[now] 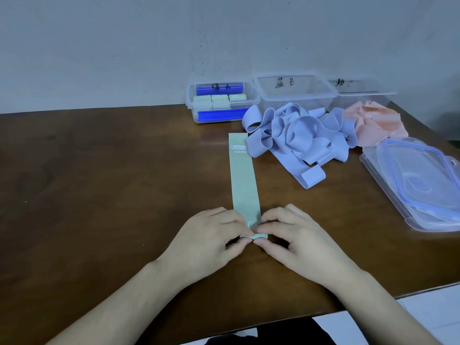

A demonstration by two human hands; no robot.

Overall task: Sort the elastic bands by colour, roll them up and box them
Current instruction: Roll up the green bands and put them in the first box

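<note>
The brown bench (99,170) carried all items observed. The left hand (211,235) rested on the bench at the near end of a green band (244,180), fingers curled and pinching the small rolled start of that band. The band lay flat and straight, running away from the hands toward the far side, its far end just touching a pile of blue bands (298,138). The right hand (293,235) sat directly opposite the left, fingertips likewise curled onto the same rolled end, so that the roll lay between the two hands. At the far edge stood a clear box (199,105) holding rolled green bands (219,100), beside it a second clear box (296,95) marked B, then a third (366,93). A heap of pink bands (373,120) lay in front of the third box, touching the blue pile. Stacked clear lids (418,180) with blue seals lay at the right edge.
</note>
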